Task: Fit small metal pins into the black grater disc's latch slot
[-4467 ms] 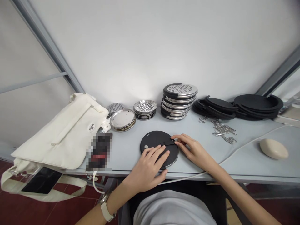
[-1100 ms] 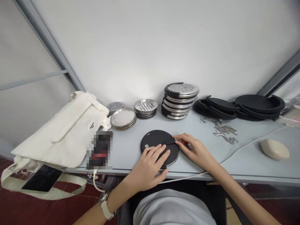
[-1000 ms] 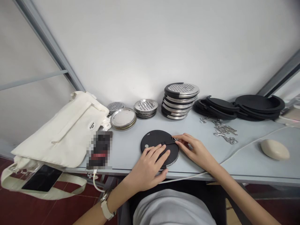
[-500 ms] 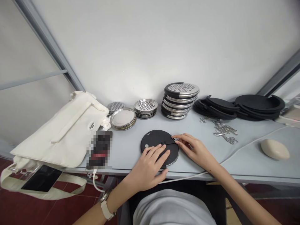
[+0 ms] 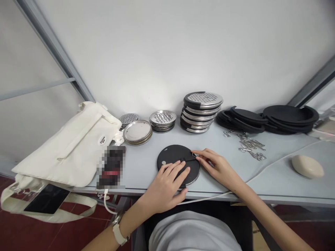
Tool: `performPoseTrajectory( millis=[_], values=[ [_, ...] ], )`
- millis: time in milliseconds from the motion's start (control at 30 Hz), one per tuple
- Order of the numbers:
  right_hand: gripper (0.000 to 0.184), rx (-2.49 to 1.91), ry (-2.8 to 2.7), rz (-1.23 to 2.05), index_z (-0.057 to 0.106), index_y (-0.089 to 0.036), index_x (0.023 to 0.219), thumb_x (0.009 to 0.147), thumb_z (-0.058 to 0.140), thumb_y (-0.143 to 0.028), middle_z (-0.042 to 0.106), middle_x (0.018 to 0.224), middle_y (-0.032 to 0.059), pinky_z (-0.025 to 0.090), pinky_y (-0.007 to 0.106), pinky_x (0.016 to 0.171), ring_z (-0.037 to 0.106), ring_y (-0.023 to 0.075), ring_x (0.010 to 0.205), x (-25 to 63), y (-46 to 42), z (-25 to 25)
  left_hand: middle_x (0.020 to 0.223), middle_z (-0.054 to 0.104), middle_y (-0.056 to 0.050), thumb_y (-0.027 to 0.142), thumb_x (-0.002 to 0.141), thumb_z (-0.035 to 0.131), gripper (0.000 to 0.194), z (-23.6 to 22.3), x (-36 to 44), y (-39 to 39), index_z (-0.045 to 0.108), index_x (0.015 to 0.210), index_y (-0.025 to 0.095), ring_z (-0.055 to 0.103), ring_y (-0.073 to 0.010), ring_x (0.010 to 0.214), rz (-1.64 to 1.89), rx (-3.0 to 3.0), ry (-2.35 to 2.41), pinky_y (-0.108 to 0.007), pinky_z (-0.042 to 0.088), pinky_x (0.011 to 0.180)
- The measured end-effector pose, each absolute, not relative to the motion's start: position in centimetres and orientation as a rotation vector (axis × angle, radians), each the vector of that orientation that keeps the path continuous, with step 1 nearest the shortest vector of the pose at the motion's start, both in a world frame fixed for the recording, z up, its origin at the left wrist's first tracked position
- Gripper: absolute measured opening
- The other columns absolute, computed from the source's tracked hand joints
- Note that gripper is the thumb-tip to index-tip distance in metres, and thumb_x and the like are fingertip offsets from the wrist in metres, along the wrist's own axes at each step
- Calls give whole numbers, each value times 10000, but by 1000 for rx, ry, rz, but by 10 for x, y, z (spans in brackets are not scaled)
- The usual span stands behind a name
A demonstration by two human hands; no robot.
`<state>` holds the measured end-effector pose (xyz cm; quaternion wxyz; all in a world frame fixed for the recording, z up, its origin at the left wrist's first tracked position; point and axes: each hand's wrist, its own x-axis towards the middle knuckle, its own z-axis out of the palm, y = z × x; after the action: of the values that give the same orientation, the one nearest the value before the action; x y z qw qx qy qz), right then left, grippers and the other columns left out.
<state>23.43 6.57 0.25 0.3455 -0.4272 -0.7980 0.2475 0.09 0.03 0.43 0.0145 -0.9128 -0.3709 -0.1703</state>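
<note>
A round black disc (image 5: 172,153) with a metal rim lies face up near the table's front edge. My left hand (image 5: 169,186) rests across its lower part with fingers stretched and slightly spread, thumb at the near rim. At the disc's right edge, my right hand (image 5: 216,165) pinches a small metal clasp (image 5: 194,155) between thumb and forefinger. The clasp's exact shape is partly covered by the fingertips. Loose metal clasps (image 5: 250,143) lie in a small pile to the right of the disc.
Behind the disc stand a stack of black-and-silver graters (image 5: 202,111), bare grater plates (image 5: 162,118) and plain metal discs (image 5: 138,131). Black plastic holders (image 5: 288,118) are piled right. A white bag (image 5: 68,150), a blurred-out dark object (image 5: 112,167), a cable (image 5: 272,162) and a beige rounded object (image 5: 307,166) surround the work area.
Almost nothing differs. My right fingertips and the clasp have shifted very slightly at the disc's edge; my left hand stays where it was.
</note>
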Motion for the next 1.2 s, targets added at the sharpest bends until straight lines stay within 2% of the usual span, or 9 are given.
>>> performPoseTrajectory(
  millis=[433,600,1200],
  values=[
    [285,-1099,-2111,605,644,-200,1158,971,446,-282,601,884,60,477,302,659,578,167,690,234,64,8,1485,398,-123,316,940,464,536,6,1,0,377,1440,142,313,-260,1392,-551,-2848,-1157,-456,327,1086],
    [282,-1112,-2117,590,635,-204,1155,967,445,-296,594,806,46,474,299,613,575,173,658,234,64,9,1478,407,-125,315,938,468,535,7,2,0,379,1437,143,321,-261,1389,-553,-2844,-1155,-459,330,1085],
    [248,-1118,-2131,613,601,-196,1121,965,437,-295,626,775,37,492,299,627,580,171,644,233,63,8,1483,402,-119,311,936,471,531,5,1,1,386,1433,145,312,-256,1394,-556,-2845,-1162,-452,321,1091]
  ],
)
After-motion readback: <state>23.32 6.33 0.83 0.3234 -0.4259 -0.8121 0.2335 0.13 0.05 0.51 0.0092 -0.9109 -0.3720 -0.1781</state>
